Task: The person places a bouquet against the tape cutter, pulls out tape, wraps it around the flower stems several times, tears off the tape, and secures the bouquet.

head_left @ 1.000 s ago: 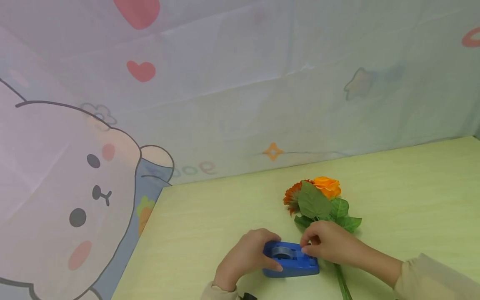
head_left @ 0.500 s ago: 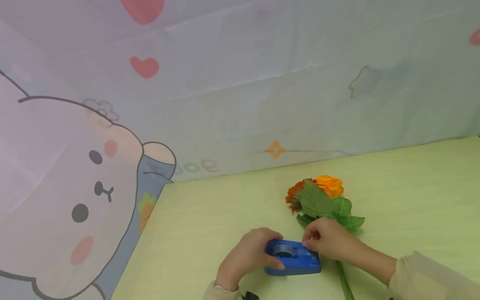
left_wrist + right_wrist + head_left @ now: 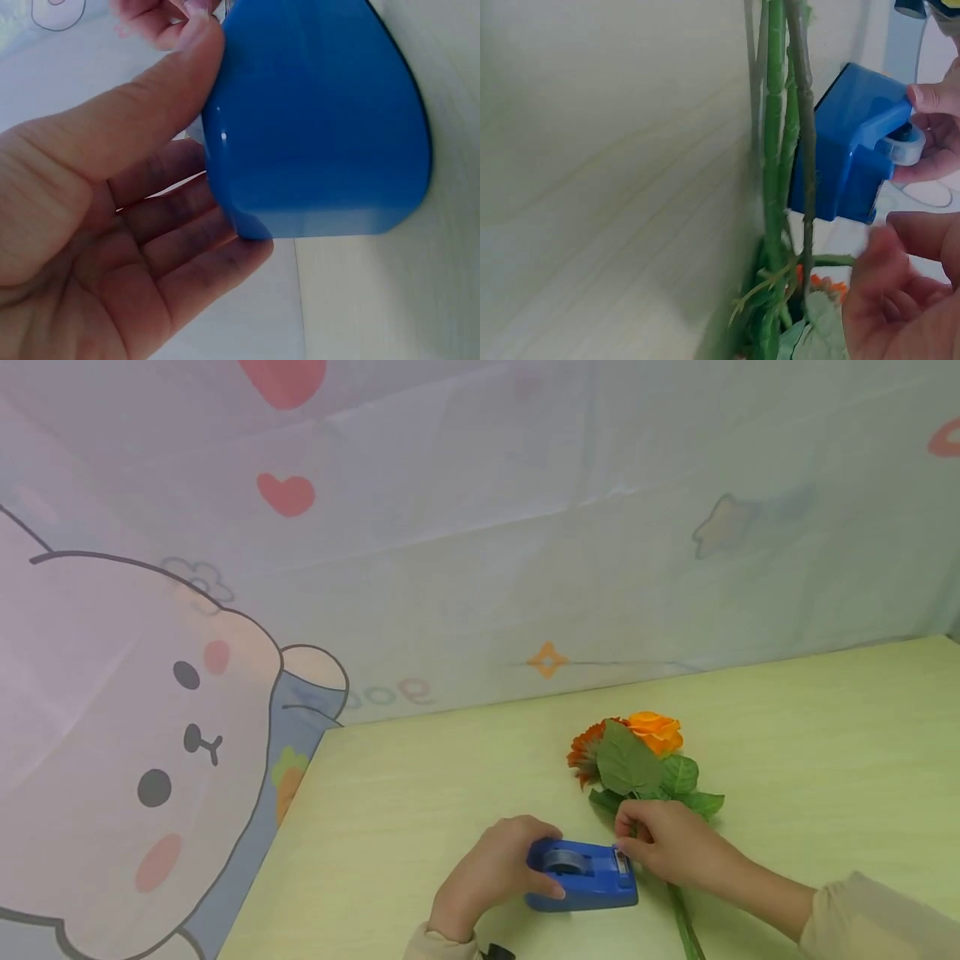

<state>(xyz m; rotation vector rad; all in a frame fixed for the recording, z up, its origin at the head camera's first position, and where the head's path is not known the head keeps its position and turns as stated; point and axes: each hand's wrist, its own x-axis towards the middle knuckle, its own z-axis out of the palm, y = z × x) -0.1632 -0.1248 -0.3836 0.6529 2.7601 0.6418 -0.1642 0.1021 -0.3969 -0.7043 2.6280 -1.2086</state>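
Note:
A blue tape dispenser [image 3: 588, 892] lies on the table, with a roll of clear tape [image 3: 564, 862] in it. My left hand [image 3: 497, 872] grips its roll end, thumb on the near side and fingers on the far side. At the cutter end, my right hand [image 3: 671, 842] pinches thumb and forefinger together close to the serrated edge, at the tape's end; the clear strip itself is hard to make out. In the right wrist view the dispenser [image 3: 859, 146] stands beyond the fingertips. Its smooth blue end [image 3: 322, 127] fills much of the left wrist view.
Artificial flowers lie under and behind the right hand: an orange rose [image 3: 654, 732], a rust-red bloom [image 3: 587, 753], green leaves [image 3: 628, 762] and stems [image 3: 681, 920] running to the near edge. A printed cloth [image 3: 465, 543] hangs behind the pale green table [image 3: 390, 810].
My right hand has moved slightly right, from over the dispenser's front to just past its cutter, uncovering the cutter edge. The left hand keeps its grip and the dispenser stays in place.

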